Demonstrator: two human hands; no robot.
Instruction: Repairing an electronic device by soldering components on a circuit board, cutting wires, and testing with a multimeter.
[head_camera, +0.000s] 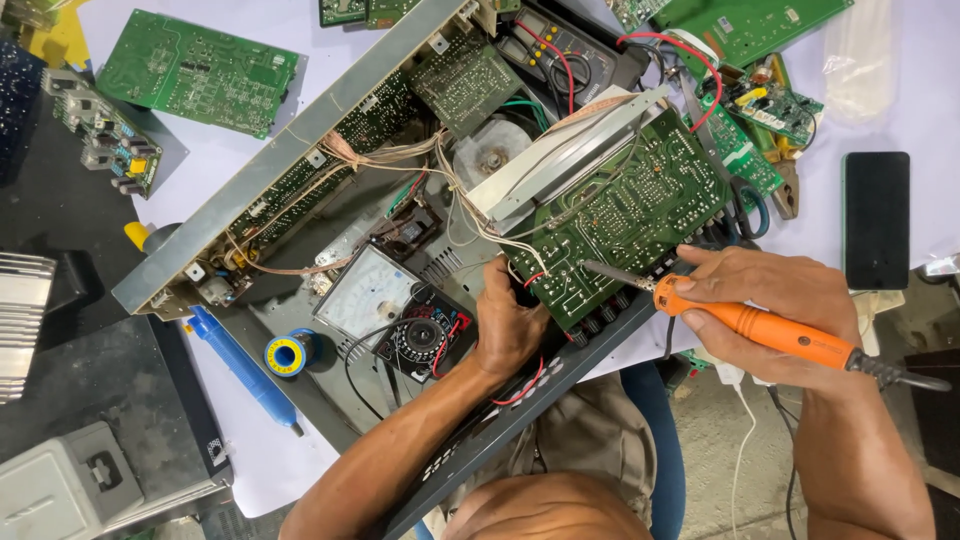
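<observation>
My right hand (770, 305) grips an orange-handled soldering iron (770, 328), its metal tip resting on the solder side of a large green circuit board (625, 215). The board is tilted up out of an opened grey metal chassis (275, 165). My left hand (508, 322) holds the board's near edge from below, fingers curled under it, beside red and white wires. An analog multimeter (385, 305) with a black dial lies inside the chassis just left of that hand.
A blue desoldering pump (240, 365) and a solder spool (290, 353) lie at the left. Loose green boards (200, 70) sit around the top. A black phone (876, 220) lies at the right, a second black meter (560, 50) at the top, and a finned heat sink (22, 320) at the far left.
</observation>
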